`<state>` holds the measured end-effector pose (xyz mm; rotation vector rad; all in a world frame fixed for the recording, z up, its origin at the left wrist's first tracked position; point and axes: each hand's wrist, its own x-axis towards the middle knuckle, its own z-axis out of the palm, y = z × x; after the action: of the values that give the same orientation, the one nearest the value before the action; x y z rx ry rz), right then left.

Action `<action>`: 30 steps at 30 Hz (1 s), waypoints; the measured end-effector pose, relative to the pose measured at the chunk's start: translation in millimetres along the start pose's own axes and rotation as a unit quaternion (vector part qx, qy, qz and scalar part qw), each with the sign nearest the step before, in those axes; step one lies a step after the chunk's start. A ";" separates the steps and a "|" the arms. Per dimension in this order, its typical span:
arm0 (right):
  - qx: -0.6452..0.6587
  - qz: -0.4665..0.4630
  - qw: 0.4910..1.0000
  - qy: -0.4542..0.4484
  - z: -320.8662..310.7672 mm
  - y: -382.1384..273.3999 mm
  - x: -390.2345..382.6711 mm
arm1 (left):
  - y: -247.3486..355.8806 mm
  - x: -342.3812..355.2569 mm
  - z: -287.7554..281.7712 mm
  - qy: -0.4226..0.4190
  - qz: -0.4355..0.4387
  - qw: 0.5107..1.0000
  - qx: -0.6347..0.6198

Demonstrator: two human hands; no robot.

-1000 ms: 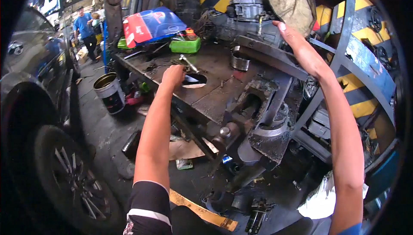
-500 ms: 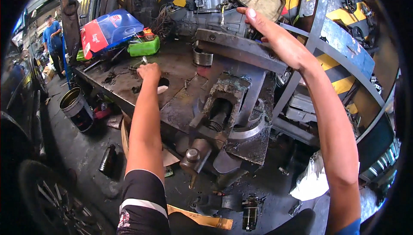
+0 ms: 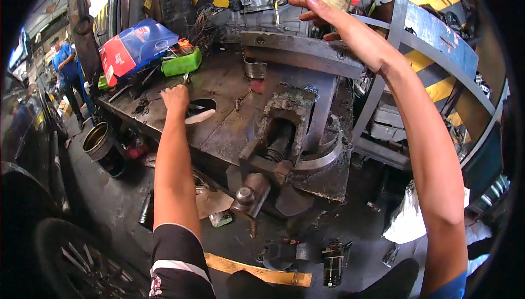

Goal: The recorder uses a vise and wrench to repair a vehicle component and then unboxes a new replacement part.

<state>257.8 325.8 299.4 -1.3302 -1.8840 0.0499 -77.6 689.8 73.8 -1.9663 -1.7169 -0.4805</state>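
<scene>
My left hand (image 3: 176,97) reaches over the greasy metal workbench (image 3: 219,129), fingers curled downward. What lies in its fingers, if anything, is hidden. Just beyond it stands a small shiny metal piece (image 3: 187,78); the round hole (image 3: 203,105) in the bench top is to its right. My right hand (image 3: 328,19) is raised, its fingers stretched and apart, above the far side of a heavy steel bar (image 3: 303,47). That bar is part of the large bench vise (image 3: 287,107), whose thick screw faces me.
A green container (image 3: 181,64) and a blue and red plastic package (image 3: 134,50) lie at the back left. A gearbox (image 3: 257,9) sits behind. The black bucket (image 3: 104,148) stands on the floor, a metal shelf frame (image 3: 396,31) rises at right. Another person (image 3: 66,72) stands far left.
My left hand has come slightly nearer and left, away from the small metal piece. My right hand has shifted slightly left and up, still outstretched. The view has shifted a little.
</scene>
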 end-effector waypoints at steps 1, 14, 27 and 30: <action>-0.013 -0.001 1.000 0.004 -2.5 1.7 -1.3 | -0.3 2.8 -7.1 0.003 0.008 1.000 -0.002; -0.033 0.030 0.999 -0.003 -0.6 6.4 7.9 | -72.5 -0.7 -23.1 -0.109 -0.075 0.984 -0.120; -0.069 0.039 0.997 -0.023 -4.6 9.9 0.4 | -41.2 12.1 37.2 -0.079 -0.079 0.993 -0.044; 0.085 -0.070 0.987 -0.115 11.8 3.7 26.5 | -184.3 31.1 56.9 -0.095 0.033 0.995 -0.002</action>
<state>250.2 353.4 305.3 -1.1111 -2.1110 0.2963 -257.8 765.2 67.6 -2.1231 -1.7571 -0.2826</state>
